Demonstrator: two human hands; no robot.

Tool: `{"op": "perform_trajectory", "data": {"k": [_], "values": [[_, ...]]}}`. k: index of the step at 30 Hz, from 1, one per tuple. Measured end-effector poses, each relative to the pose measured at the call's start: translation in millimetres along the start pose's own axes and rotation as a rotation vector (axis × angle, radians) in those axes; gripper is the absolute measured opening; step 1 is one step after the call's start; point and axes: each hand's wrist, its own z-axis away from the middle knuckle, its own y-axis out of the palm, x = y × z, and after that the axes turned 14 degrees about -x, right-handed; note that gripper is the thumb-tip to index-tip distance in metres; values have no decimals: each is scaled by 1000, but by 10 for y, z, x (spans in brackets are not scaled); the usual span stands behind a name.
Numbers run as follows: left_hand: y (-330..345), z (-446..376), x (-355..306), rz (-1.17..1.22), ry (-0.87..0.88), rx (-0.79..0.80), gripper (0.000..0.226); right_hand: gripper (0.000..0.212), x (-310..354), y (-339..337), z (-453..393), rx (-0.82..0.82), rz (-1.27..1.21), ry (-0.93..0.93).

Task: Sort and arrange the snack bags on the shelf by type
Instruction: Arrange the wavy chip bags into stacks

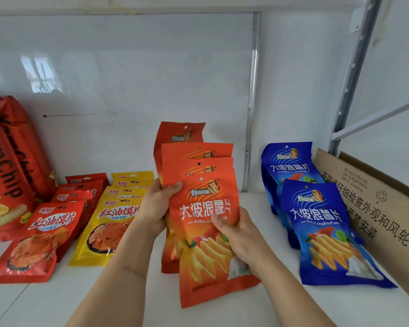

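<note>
From the head camera, both forearms reach up from the bottom edge toward the middle of the white shelf [222, 310]; the left hand [155, 210] comes in from the lower left, its wrist bent inward, and its thumb lies across the upper left corner of the front orange chip bag [206, 234] while the other fingers are hidden behind the fanned bags, so it grips the stack of orange chip bags [194, 152] from the side; the right hand [236, 234] comes in from the lower right with its thumb pressed on the front bag's face just under the white lettering and its fingers curled round the bag's right edge, pinching it; the front bag hangs tilted, its lower end down over the shelf, and the bags behind it rise in steps toward the back wall; left of the hands lie overlapping rows of yellow snack bags [111, 225] and red snack bags [40, 239], with tall red YamChip bags [7, 171] standing at the far left; right of the hands lean the blue chip bags [316, 223], touching a cardboard box [373, 208] printed with black characters.
</note>
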Motion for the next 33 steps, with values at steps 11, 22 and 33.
{"op": "perform_trajectory", "data": {"k": [11, 22, 33], "values": [[-142, -427, 151, -352, -195, -110, 33, 57, -133, 431, 30, -124, -48, 3], [-156, -505, 115, -379, -277, -68, 43, 58, -214, 677, 77, -247, 123, -6], [-251, -245, 26, -468, -18, -182, 46, 61, -234, 656, 38, -285, 70, -29]]}}
